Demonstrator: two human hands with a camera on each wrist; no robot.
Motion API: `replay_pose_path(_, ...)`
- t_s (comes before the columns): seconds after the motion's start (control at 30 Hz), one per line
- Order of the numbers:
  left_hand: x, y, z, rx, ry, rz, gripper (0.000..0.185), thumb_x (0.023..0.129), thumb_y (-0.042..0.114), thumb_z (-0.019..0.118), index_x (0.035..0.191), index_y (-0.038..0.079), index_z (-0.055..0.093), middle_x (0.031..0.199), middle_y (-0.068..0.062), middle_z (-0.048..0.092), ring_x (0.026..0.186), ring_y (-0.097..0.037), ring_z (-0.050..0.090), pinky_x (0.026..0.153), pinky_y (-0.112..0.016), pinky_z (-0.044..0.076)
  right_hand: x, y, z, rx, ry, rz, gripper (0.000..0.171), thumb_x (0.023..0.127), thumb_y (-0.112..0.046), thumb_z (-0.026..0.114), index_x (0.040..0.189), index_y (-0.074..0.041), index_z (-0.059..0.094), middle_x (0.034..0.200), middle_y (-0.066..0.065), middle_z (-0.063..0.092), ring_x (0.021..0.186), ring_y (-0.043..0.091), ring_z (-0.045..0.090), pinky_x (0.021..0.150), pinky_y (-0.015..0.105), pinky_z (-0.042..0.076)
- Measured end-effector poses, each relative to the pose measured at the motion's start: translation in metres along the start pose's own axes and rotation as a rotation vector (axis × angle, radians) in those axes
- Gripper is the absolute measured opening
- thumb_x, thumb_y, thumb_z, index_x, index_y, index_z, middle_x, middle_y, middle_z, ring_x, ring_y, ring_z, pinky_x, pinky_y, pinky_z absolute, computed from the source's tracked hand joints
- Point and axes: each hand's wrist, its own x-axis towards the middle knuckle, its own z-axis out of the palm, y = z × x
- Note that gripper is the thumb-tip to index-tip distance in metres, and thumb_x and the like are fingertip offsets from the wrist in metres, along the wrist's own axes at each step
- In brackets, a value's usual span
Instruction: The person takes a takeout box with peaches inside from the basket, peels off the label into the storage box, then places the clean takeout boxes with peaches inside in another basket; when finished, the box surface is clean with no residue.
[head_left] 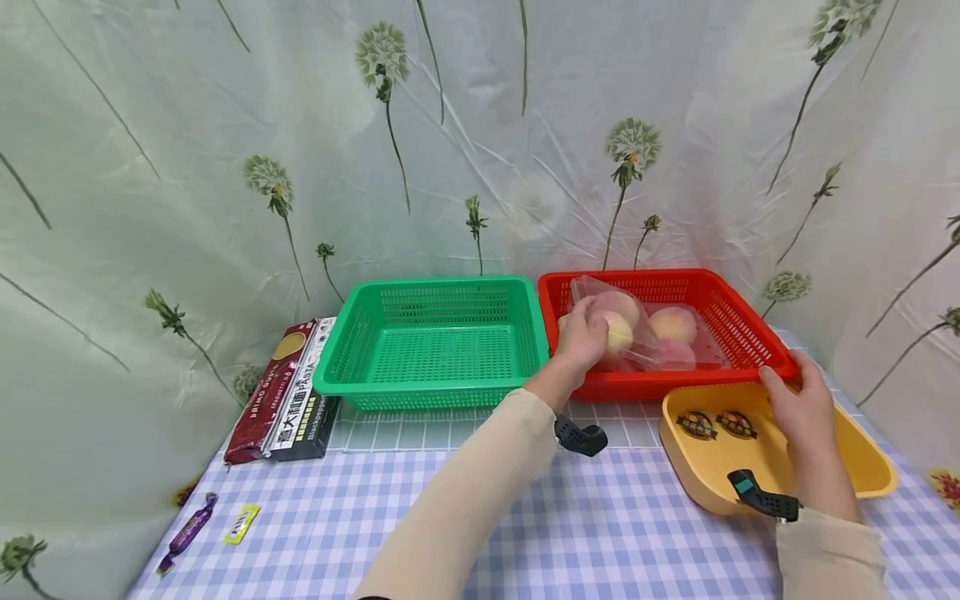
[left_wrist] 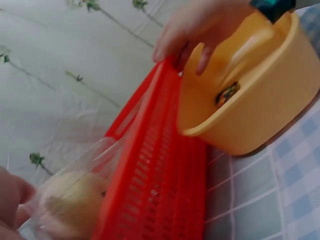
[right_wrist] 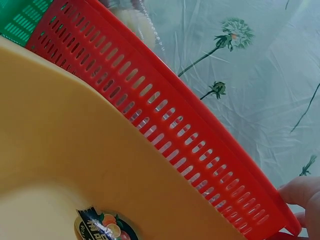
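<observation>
My left hand grips the near left side of a tilted clear plastic box of peaches. The box is partly inside the red basket, its one end raised. Beneath and beside it, more pink and yellow peaches lie in clear packaging in the same basket. With thumb and fingers, my right hand pinches the basket's front right corner, above the yellow basin. In the left wrist view, only part of the left hand shows beside a peach behind clear plastic.
A green basket stands left of the red one. Farther left lie a red spaghetti box and a black pasta box. A purple-wrapped candy and a small yellow packet rest on the checked tablecloth. A floral curtain hangs behind.
</observation>
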Motion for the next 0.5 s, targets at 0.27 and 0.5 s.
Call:
replay_pose_path(0.27,0.0060,0.0012,-0.0041,-0.059,-0.163,-0.133,0.063,0.096,0.007,0.061,0.152,0.023,0.038,0.147,-0.003,0.049,0.125,-0.024,0.048,0.109,-0.044,0.048,-0.0015,0.0018,-0.0038,0.012,0.004,-0.014,0.075,0.103,-0.046,0.044,0.162,-0.017,0.008,0.165,0.023,0.018,0.130,0.035,0.034,0.063,0.003,0.043)
replay_pose_path(0.5,0.0100,-0.0036,-0.0085,-0.174,-0.184,-0.213,0.058,0.097,0.017,0.062,0.151,0.010,0.039,0.145,-0.012,0.049,0.126,-0.030,0.048,0.113,-0.050,0.043,-0.0012,0.0017,-0.0004,0.018,-0.007,-0.035,0.075,0.103,-0.045,0.043,0.162,-0.013,0.008,0.163,0.026,0.019,0.128,0.038,0.035,0.062,0.001,0.041)
